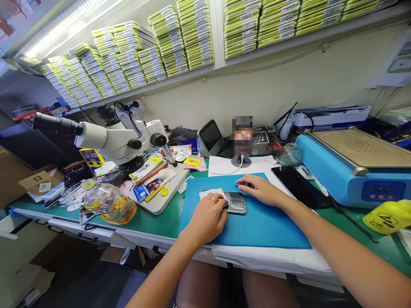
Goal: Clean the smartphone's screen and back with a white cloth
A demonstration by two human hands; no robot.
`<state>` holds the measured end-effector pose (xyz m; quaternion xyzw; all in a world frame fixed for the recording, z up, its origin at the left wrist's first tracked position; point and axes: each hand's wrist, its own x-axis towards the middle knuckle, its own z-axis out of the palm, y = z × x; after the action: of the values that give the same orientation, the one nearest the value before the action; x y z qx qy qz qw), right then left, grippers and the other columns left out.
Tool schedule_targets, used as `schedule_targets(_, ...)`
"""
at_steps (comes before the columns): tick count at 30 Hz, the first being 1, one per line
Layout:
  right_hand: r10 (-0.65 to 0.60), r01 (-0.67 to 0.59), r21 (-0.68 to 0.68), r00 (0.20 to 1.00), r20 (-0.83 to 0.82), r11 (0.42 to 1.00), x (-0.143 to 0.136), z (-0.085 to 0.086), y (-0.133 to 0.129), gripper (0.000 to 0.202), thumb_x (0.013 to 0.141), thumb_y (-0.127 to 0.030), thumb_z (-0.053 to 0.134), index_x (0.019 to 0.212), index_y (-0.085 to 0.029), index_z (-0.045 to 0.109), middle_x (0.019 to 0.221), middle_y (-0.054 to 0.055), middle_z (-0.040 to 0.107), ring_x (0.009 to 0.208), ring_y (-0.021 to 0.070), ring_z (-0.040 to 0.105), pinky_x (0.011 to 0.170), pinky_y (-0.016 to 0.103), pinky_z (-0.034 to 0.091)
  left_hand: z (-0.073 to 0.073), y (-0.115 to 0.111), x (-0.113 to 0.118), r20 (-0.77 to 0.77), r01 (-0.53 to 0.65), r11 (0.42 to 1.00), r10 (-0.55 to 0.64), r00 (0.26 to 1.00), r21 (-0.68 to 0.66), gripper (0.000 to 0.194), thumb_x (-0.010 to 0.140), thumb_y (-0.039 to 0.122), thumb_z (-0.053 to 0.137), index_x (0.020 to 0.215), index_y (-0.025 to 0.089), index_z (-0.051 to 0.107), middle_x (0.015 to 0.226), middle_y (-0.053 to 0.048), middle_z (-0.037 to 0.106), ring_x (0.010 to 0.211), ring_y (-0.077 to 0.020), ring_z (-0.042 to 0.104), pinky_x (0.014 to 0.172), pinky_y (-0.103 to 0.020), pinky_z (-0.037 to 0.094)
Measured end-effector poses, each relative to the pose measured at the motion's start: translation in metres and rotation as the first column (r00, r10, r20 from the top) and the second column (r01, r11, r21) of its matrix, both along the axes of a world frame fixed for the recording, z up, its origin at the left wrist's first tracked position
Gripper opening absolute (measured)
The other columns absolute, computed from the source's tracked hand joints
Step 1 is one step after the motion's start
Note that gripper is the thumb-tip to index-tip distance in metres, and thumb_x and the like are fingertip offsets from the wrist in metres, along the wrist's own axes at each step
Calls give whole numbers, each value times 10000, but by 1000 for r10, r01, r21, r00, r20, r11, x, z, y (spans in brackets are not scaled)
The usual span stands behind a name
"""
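Note:
On a blue mat [257, 231] lies a phone-sized object [236, 202] with a dark rim and a pale, streaky surface. My left hand [209, 216], with a ring on one finger, rests over its left end. The fingers are curled together; what they hold, if anything, is hidden. A white sheet or cloth [219, 191] shows just behind those fingers. My right hand [259, 190] is on the mat beyond the object's right end, its fingers apart and nothing in them.
A microscope [105, 141] and a plastic jar [109, 203] stand on the left. Behind the mat is a round stand [245, 162]. On the right are a black tablet-like device [298, 186], a blue machine [346, 171] and a yellow bottle [387, 217].

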<state>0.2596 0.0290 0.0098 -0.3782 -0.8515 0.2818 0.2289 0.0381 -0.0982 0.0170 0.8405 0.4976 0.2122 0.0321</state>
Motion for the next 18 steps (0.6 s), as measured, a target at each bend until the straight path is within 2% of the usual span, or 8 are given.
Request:
schedule_targets(5,0,0,-26,1000,-17,1000,-1,3,-2,471,882,-572,523,1081,-192,719,1031,114,718,903,281,654,818,429,514,-2,3,33,-27,26,999,-25,999,21,166,974,210,499,1096,182,609,1109,-103,630,1030,-279,581,928,-433,510)
schedule_targets(9,-3,3,-33,1000,-18,999,-1,7,-4,493,878,-588,518,1076,-185,722,1018,114,718,896,278,657,813,427,520,-1,3,45,-41,38,998,-36,999,41,185,985,226,491,1124,157,592,1119,-119,622,1034,-289,571,936,-450,503)
schedule_targets(13,-4,3,-24,1000,-22,1000,-1,7,-4,461,879,-571,521,1063,-200,723,1015,107,723,907,279,660,833,431,521,-2,0,40,-50,25,998,-22,998,54,184,1000,251,479,1132,175,582,1125,-113,619,1034,-291,572,941,-469,496)
schedule_targets(18,3,-4,-9,1000,-9,1000,0,5,-2,436,885,-549,527,1060,-203,725,1039,114,724,922,285,656,852,448,519,-6,-3,15,-20,-56,997,57,998,45,191,1011,266,472,1156,200,577,1162,-96,611,1071,-285,571,972,-465,477)
